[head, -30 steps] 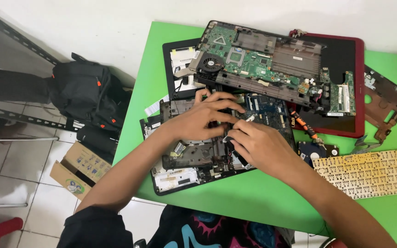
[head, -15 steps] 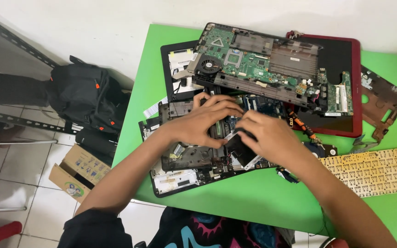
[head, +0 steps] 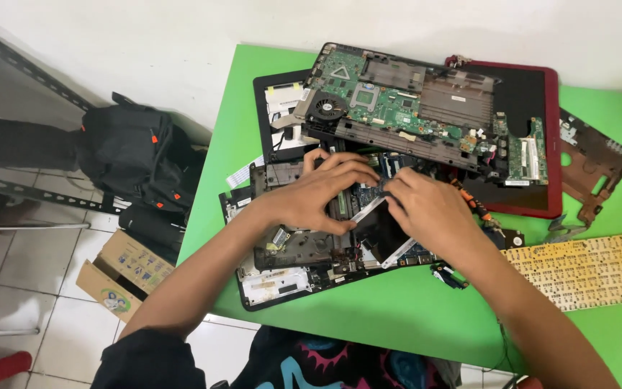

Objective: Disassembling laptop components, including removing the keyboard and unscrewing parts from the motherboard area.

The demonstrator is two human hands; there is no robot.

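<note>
1. While both hands work inside the opened laptop base (head: 289, 252), that base lies on the near-left part of the green table (head: 397, 310), its black shell overhanging the table's edge slightly.
2. Left hand (head: 311, 196): palm down on the base, fingers curled, fingertips pressing beside a flat black drive (head: 377, 229) framed in a silver bracket.
3. Right hand (head: 430, 212): fingers bent, pinching the upper edge of the drive's bracket; the drive sits tilted in its bay.
4. A green motherboard (head: 404, 108) with a round fan rests just behind the hands, lying partly over a red laptop lid (head: 534, 144).
5. A detached keyboard (head: 584, 268) lies to the right, underside up.
6. On the floor at left: black backpack (head: 134, 155), cardboard box (head: 124, 277).
</note>
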